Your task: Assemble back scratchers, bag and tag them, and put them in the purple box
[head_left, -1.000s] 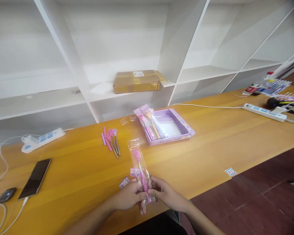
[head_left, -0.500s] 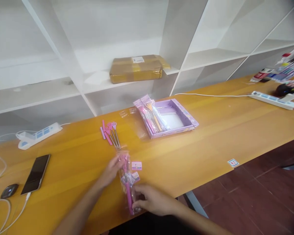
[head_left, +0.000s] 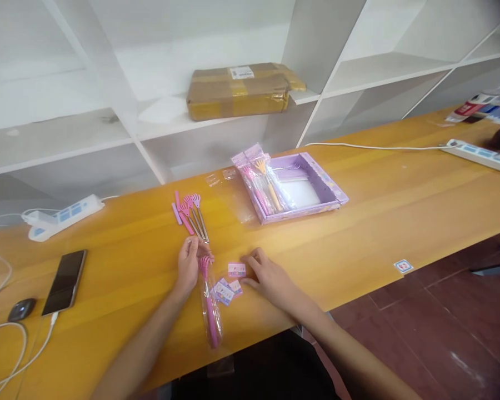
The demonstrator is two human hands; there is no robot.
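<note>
A pink back scratcher point(head_left: 210, 314) with a metal shaft lies in a clear plastic sleeve point(head_left: 219, 328) near the table's front edge. My left hand point(head_left: 189, 265) is closed at the top of the sleeve, beside the scratcher's pink claw head, its fingertips pinching the plastic. To the right, my right hand point(head_left: 270, 279) has thumb and forefinger apart at the right edge of a small printed card point(head_left: 236, 270); whether they touch it I cannot tell. More small cards point(head_left: 224, 292) overlap beside the sleeve. Beyond my left hand lie unwrapped scratchers point(head_left: 195, 214) and loose handle sleeves point(head_left: 176, 213).
A purple open box point(head_left: 323, 191) at the back holds bagged scratchers point(head_left: 266, 186). At left are a phone point(head_left: 65, 282), a mouse point(head_left: 21, 310) and a power strip point(head_left: 66, 216). A taped carton point(head_left: 239, 91) sits on the shelf. Another power strip point(head_left: 483, 153) lies far right.
My right hand has left the lower end of the bagged scratcher and moved up and right to the card. My left hand has shifted slightly up and left. The view has tilted down.
</note>
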